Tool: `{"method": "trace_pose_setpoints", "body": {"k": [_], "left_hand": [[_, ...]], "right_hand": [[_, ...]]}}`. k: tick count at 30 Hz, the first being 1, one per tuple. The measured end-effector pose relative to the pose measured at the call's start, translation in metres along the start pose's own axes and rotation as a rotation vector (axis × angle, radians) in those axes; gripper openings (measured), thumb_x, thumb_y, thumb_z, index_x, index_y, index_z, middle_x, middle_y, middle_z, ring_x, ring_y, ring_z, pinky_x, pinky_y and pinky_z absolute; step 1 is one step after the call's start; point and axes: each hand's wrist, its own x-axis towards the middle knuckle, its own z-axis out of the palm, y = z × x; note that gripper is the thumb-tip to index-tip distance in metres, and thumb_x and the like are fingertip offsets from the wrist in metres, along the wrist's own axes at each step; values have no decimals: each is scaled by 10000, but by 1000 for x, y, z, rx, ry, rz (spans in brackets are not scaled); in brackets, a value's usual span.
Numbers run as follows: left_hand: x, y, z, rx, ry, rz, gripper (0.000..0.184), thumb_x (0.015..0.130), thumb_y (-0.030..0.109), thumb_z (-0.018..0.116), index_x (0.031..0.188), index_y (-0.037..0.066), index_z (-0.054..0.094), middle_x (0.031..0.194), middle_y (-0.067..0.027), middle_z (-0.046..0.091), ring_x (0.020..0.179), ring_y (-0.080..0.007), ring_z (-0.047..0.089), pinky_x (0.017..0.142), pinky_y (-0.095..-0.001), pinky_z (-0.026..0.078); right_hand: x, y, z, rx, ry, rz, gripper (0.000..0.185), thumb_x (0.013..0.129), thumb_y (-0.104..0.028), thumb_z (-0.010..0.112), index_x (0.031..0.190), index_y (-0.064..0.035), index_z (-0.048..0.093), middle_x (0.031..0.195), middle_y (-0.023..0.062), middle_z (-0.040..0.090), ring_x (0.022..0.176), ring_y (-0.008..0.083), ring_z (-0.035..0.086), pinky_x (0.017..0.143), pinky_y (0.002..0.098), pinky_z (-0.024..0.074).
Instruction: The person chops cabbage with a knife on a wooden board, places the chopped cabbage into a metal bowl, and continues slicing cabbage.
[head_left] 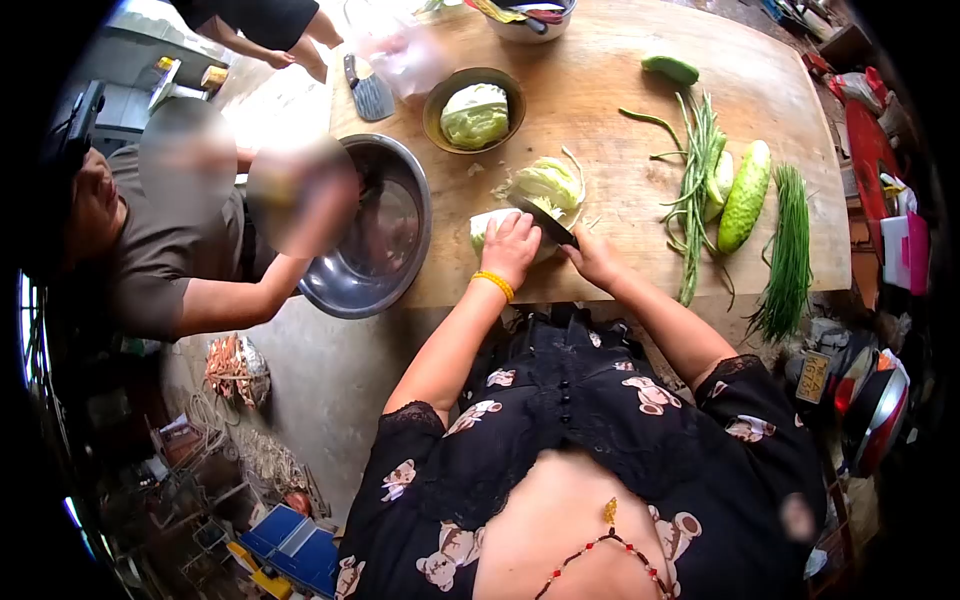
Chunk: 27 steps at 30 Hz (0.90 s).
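My left hand [510,248] presses down on a pale green cabbage piece [482,228] near the table's front edge, its fingers curled over the top. In my right hand [594,258] is the handle of a kitchen knife [548,222]. The dark blade lies against the cabbage, just right of my left fingers. Beyond the blade rests another cut cabbage portion [548,184] with loose shreds around it. How deep the blade sits in the cabbage is hidden by my hand.
A bowl with cabbage [475,116], a cleaver [370,92] and a plastic bag [405,55] stand farther back. Left is a large metal basin [415,235] beside a co-worker [150,240]. Long beans [692,210], a cucumber [745,197] and chives [790,250] lie right.
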Motion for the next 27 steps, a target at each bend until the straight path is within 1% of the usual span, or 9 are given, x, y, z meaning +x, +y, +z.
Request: {"method": "trace_pose_setpoints", "body": {"k": [4, 6, 7, 11, 15, 17, 19, 22, 27], "left_hand": [[8, -1, -3, -179, -222, -118, 288, 615, 121, 606, 895, 70, 567, 1008, -84, 513, 993, -231, 488, 712, -371, 458], [-4, -1, -90, -431, -337, -105, 264, 703, 186, 488, 913, 37, 545, 1039, -115, 508, 923, -221, 521, 772, -334, 430], [12, 12, -59, -277, -358, -197, 201, 573, 170, 553, 742, 69, 591, 991, -135, 509, 902, -255, 519, 752, -376, 426], [13, 26, 39, -141, -130, -241, 638, 587, 462, 633, 1060, 46, 531, 1273, -128, 390, 1238, -298, 278, 1013, -595, 60], [35, 32, 129, 209, 661, -300, 236, 634, 266, 481, 742, 113, 625, 1043, -75, 526, 1079, -269, 428, 980, -600, 203], [46, 29, 135, 612, 524, -357, 209, 627, 230, 471, 693, 108, 626, 930, -51, 529, 989, -260, 458, 967, -600, 227], [54, 35, 136, 35, 706, -453, 265, 642, 260, 455, 726, 98, 648, 887, -34, 514, 987, -262, 440, 990, -580, 197], [55, 37, 126, -39, 372, -475, 279, 649, 279, 450, 720, 115, 664, 927, -32, 518, 1019, -270, 421, 996, -586, 172], [49, 39, 114, 29, 377, -469, 277, 646, 272, 463, 724, 109, 673, 973, -36, 507, 1033, -273, 405, 1002, -589, 146]], "right_hand": [[-1, -26, -8, -43, -97, 135, 271, 835, -219, 527, 1026, -33, 480, 884, 247, 557, 843, 403, 530, 703, 435, 427], [8, 11, 14, -24, -75, 26, 266, 846, -184, 514, 1052, -16, 508, 942, 230, 561, 889, 347, 546, 753, 395, 425], [10, 27, 23, 56, 44, -116, 258, 841, -172, 521, 1027, 7, 519, 929, 225, 565, 870, 330, 552, 755, 387, 426], [11, 29, 15, -123, -3, -102, 293, 836, -209, 512, 993, 39, 500, 876, 288, 531, 819, 453, 486, 671, 456, 401], [25, 72, 28, -39, 20, -247, 336, 846, -208, 510, 1049, 56, 462, 877, 287, 542, 820, 403, 523, 717, 423, 417], [26, 53, 23, -46, -35, -264, 332, 853, -207, 507, 1057, 49, 458, 880, 278, 547, 802, 393, 524, 712, 415, 419], [28, 49, 20, -82, -34, -197, 321, 856, -187, 503, 1068, 48, 444, 904, 279, 544, 804, 399, 520, 716, 406, 420], [33, 56, 25, -58, 26, -274, 325, 852, -176, 507, 1074, 51, 438, 913, 286, 540, 809, 408, 517, 720, 408, 416], [26, 46, 15, -16, -44, -179, 338, 846, -175, 513, 1084, 53, 438, 930, 281, 544, 847, 415, 517, 726, 412, 416]]}}
